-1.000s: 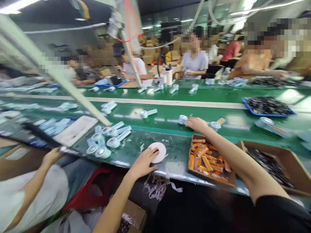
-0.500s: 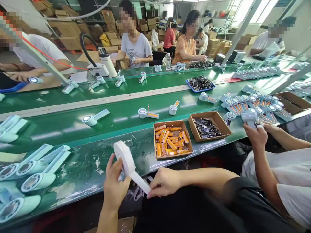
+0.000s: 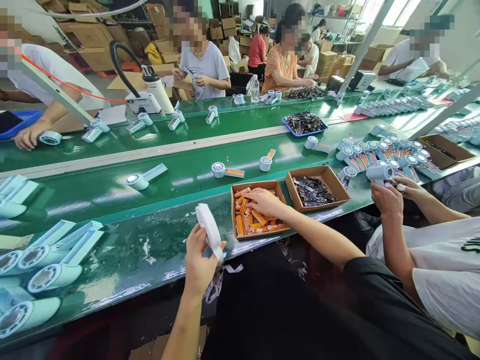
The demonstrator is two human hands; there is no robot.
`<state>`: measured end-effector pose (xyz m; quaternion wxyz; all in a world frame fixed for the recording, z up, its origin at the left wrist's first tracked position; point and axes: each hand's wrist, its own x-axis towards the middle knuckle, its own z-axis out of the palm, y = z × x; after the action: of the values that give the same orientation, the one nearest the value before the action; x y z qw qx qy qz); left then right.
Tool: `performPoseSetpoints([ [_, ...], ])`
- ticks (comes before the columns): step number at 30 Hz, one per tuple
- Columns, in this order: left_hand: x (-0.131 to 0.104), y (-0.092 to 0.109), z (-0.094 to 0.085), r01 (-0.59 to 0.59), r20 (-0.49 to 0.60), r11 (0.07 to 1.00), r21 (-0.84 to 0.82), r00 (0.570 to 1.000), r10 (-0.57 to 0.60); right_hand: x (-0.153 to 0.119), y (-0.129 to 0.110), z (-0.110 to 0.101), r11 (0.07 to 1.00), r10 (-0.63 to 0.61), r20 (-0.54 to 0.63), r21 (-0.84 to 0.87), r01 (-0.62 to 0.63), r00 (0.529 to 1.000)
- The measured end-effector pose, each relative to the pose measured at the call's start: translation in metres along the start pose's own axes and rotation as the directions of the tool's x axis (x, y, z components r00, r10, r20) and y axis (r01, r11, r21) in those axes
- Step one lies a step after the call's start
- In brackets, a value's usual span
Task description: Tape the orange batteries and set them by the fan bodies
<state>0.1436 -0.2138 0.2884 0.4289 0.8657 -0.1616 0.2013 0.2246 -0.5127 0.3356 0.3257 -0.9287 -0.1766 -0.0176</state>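
My left hand point(image 3: 198, 262) grips a roll of white tape point(image 3: 210, 227) above the near edge of the green bench, with the roll tilted on its side. My right hand point(image 3: 267, 202) is reaching into a cardboard box point(image 3: 233, 215) of orange cylindrical batteries point(image 3: 258, 217). Its fingers stretch out over the batteries at the box's left side; the thumb is hidden, and nothing held shows. Just right of that box stands another cardboard box point(image 3: 325, 204) with black strip-like parts point(image 3: 314, 190).
Pale-blue handheld fan housings point(image 3: 56, 278) lie at the left. More lie on the green belt point(image 3: 187, 187) and in a pile point(image 3: 390, 155) at the right. A co-worker's hands point(image 3: 388, 197) hold a housing beside me. A blue tray point(image 3: 305, 125) of black parts sits farther back.
My right hand has let go of the tape's loose end and moved up and right into the battery box. My left hand has shifted right and up a little with the tape roll.
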Motion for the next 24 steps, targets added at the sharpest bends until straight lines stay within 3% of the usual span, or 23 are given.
performPoseSetpoints([
  [3,0.001,0.001,-0.001,-0.176,0.029,0.981,0.078,0.984,0.174,-0.003,-0.01,0.003,0.938,0.048,-0.113,0.347,-0.006,0.992],
  [6,0.003,0.008,-0.008,-0.284,0.077,0.939,0.193,0.959,0.274,-0.015,-0.026,-0.004,0.671,0.11,-0.132,0.741,0.024,0.985],
  [8,0.003,0.014,-0.014,-0.35,0.127,0.902,0.254,0.936,0.328,-0.025,-0.037,-0.011,0.54,0.133,-0.088,0.842,0.003,0.987],
  [9,0.003,0.018,-0.016,-0.383,0.157,0.881,0.278,0.923,0.352,-0.03,-0.042,-0.014,0.542,0.141,-0.067,0.84,-0.02,0.988],
  [11,0.002,0.023,-0.019,-0.439,0.215,0.842,0.314,0.897,0.387,-0.039,-0.051,-0.018,0.654,0.155,-0.062,0.754,-0.056,0.986],
  [14,0.001,0.028,-0.021,-0.481,0.281,0.8,0.359,0.873,0.399,-0.048,-0.059,-0.017,0.87,0.138,-0.143,0.49,-0.051,0.98],
  [16,0.002,0.028,-0.02,-0.503,0.307,0.775,0.382,0.86,0.407,-0.05,-0.063,-0.011,0.944,0.089,-0.182,0.329,-0.025,0.979],
  [21,0.007,0.027,-0.019,-0.567,0.338,0.745,0.351,0.819,0.464,-0.053,-0.067,-0.005,0.982,0.047,-0.166,0.189,-0.015,0.985],
  [24,0.009,0.025,-0.021,-0.507,0.272,0.837,0.207,0.852,0.448,-0.057,-0.065,-0.017,0.957,0.017,-0.068,0.29,0.004,0.998],
])
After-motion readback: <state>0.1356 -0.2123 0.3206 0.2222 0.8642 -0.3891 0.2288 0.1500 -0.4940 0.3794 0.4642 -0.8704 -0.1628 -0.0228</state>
